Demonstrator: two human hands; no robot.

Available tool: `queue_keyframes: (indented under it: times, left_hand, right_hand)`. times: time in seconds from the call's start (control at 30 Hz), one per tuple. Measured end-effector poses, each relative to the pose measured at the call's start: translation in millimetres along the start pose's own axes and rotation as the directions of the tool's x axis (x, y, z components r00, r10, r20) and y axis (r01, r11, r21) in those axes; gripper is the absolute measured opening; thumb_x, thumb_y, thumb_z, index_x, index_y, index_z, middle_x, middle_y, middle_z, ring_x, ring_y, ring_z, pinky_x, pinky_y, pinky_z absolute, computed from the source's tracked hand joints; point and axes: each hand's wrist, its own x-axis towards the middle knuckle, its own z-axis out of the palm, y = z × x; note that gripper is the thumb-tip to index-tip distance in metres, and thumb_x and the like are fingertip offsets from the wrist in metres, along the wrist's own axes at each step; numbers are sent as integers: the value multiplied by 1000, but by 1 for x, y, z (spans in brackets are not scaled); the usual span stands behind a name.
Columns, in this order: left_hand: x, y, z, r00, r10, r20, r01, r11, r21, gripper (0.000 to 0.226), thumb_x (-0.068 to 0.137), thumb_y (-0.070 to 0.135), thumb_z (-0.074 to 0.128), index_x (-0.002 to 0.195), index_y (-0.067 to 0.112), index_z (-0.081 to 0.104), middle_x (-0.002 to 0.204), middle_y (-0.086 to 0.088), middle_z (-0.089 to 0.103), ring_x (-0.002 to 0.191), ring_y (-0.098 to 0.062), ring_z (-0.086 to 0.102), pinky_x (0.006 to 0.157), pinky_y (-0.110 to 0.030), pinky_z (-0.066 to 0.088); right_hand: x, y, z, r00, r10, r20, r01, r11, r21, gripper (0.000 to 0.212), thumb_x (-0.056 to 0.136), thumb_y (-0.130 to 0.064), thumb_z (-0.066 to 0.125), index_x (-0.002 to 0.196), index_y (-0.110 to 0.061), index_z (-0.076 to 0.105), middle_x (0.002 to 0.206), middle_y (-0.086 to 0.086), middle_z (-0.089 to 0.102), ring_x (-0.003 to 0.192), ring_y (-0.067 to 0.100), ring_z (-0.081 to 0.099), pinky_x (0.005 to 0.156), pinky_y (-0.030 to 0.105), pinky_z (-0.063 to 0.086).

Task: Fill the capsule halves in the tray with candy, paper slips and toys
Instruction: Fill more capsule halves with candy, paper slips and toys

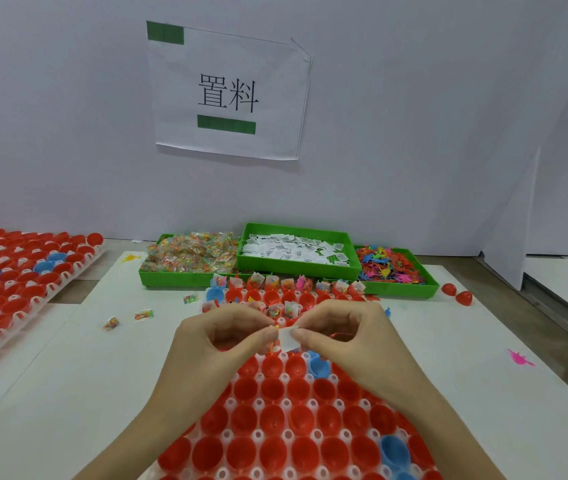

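We have both hands raised together over the far-middle part of the tray: the left hand (220, 336) has its fingers curled, its thumb and forefinger pinched on something small and orange-yellow that we cannot make out clearly, and the right hand (341, 332) pinches the small white paper slip (287, 338) between thumb and forefinger, so the slip sits right between the two sets of fingertips. To do this step well, we judge we should keep the slip pinched by one edge, fold or bunch it with the other item so the two go down as one bundle, and lower them straight into a single cup rather than letting them flutter across neighbours. Directly below and nearer to us lies the white plastic tray with rows of red and blue capsule halves (286, 420), and the cups on our side look bare, while the far rows beyond our fingers already show filled halves with packets and slips standing up (286, 284). Further out on the white bench (68, 393) stand three green bins: the green tray of clear candy packets (189, 256), the green tray of white printed slips (296, 251) and the green tray of coloured plastic toys (391, 265), all beyond the tray and within reach, we judge. A few loose candy packets (144, 315) lie to the left.
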Motion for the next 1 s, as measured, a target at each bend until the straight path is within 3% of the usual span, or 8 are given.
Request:
queue_keyframes:
  times: [0.17,0.3,0.5,0.6,0.73,0.83,0.93,1.0]
  left_hand:
    - [-4,2,4,996,-23,86,27,999,-43,13,82,33,81,95,32,82,90,3,80,87,-15,77,79,-22,59]
    - [-5,2,4,998,-13,64,14,1000,-16,16,77,31,85,93,30,80,88,3,79,84,-15,77,76,-20,59]
    - [-5,4,3,996,9,90,-13,999,43,10,81,29,83,90,32,81,87,7,79,85,-13,76,77,-20,59]
    - [-4,2,2,997,3,79,-9,997,72,11,80,28,83,89,34,82,88,10,79,87,-11,76,81,-20,58]
    - [-3,0,1,998,-11,55,8,998,57,17,82,23,80,91,38,81,90,12,79,92,-5,75,82,-19,58]
    - [-3,1,1,999,-5,50,2,998,56,21,86,19,78,94,39,80,92,12,79,92,-5,74,81,-17,57]
    - [-4,1,1,999,-2,35,-1,997,77,24,88,20,77,101,39,78,87,7,76,84,-12,72,74,-16,56]
    - [-3,-1,0,1000,-11,26,9,997,72,25,89,20,76,108,36,76,83,0,71,79,-18,69,74,-24,57]
  right_hand:
    - [-4,6,10,996,-17,-83,11,998,-63,5,89,-24,80,86,-27,78,81,-8,76,79,11,74,71,23,59]
    - [-6,6,15,999,-9,-50,8,1000,-9,3,88,-22,80,88,-21,78,82,-6,76,79,11,73,71,20,56]
    - [-4,2,1,1000,3,28,-1,999,-43,5,95,-25,72,94,-24,77,85,-2,76,80,16,74,73,29,60]
    - [7,8,-24,994,27,-104,-31,999,-41,11,98,-18,67,96,-22,77,82,-1,77,75,14,74,65,20,56]
    - [40,36,-62,922,113,-370,-180,972,-152,19,100,-5,60,97,-16,75,76,0,76,68,13,72,59,20,56]
    - [74,63,-85,879,164,-448,-334,883,-331,19,100,-4,58,97,-14,75,86,2,77,76,14,72,71,27,59]
    - [103,89,-101,904,180,-388,-381,750,-541,19,99,-5,62,104,-12,78,105,8,77,95,21,71,89,31,54]
    - [115,102,-107,926,210,-314,-369,682,-632,18,98,-7,65,109,-11,79,113,10,76,103,23,70,98,33,53]
